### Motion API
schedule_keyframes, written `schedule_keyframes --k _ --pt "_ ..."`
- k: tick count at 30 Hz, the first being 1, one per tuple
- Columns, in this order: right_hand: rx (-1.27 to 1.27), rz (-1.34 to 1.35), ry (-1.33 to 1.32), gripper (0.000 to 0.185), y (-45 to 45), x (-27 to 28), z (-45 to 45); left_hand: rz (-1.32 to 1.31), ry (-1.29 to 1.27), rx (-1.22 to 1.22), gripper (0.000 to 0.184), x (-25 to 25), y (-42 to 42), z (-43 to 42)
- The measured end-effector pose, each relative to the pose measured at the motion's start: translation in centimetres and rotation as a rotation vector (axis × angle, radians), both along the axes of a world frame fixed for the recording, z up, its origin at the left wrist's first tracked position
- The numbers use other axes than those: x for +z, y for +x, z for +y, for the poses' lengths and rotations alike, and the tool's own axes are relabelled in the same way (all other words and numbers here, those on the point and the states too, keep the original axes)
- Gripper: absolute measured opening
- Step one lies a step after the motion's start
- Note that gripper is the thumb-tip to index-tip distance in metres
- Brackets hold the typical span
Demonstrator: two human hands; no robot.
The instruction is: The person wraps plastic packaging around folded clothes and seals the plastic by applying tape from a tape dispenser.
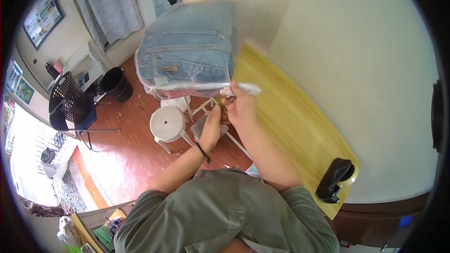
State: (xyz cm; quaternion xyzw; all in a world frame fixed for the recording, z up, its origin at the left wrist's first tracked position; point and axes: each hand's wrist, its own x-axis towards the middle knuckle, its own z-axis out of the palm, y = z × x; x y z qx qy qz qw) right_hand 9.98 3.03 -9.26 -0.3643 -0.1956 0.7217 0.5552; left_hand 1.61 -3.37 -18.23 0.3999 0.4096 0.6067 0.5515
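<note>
A clear plastic bag [154,77] holds a thick stack of folded blue jeans [192,42], with a reddish layer at its lower edge. My right hand [242,107] is closed around the bag's gathered white plastic end [251,89], which sticks out past the thumb to the right. Just below and left of it is my left hand [211,129], its visible fingers straight and pointing up, close to the right fingers. I see nothing in the left hand, though its palm side is partly hidden. A dark braided bracelet [202,152] circles the left wrist.
A yellow wood-grain tabletop [290,112] runs along the wall, with a black tape dispenser [334,180] near its close end. Below stand white stools [167,124] on the reddish floor. A black bin [116,84] and a chair with a dark basket [72,98] are left.
</note>
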Motion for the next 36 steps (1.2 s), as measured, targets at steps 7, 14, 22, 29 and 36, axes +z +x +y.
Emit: schedule_keyframes --k 7,14,22,29,36 --pt "0.085 0.500 -0.202 0.014 0.3 -0.6 -0.5 -0.675 -0.090 -0.332 0.053 4.8 -1.2 4.6" --pt "0.140 0.331 -0.208 0.014 2.3 -1.4 -2.3 -0.637 0.018 -0.305 0.034 3.4 -1.4 5.7" --pt "-0.125 -0.054 0.048 0.019 6.2 -1.4 -3.8 0.221 -0.082 0.089 0.037 7.1 -2.0 4.2" --pt "-0.145 -0.328 0.469 0.026 6.2 -1.9 -3.0 1.962 0.518 0.236 0.018 12.6 -3.2 3.4" --pt "0.068 -0.881 0.708 0.015 5.6 0.2 -2.4 2.417 1.043 -0.319 0.006 17.1 -3.1 4.8"
